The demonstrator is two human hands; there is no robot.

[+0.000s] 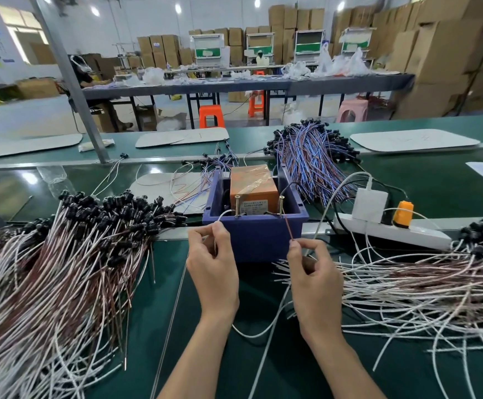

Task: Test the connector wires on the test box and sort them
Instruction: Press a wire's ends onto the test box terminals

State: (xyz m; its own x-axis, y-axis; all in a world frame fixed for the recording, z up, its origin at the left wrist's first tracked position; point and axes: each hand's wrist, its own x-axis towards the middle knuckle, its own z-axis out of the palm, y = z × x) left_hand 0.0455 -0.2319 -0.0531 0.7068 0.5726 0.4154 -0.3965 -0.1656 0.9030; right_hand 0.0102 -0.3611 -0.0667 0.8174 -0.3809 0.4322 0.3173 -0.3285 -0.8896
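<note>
Left grip (214, 266) pinching white wire (222, 214), right grip (313, 272) pinching brown wire (288, 227), which slants up-left from it into blue box (251, 237) holding orange tester (253, 184).

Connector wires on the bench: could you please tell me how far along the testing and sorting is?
Done: the left bundle and right bundle flank the test box, though which is tested I cannot tell. In hand: the left hand pinches a white lead, the right hand a brown lead, both running toward the box's screw posts. Left: sorting this wire, likely many more.
</note>
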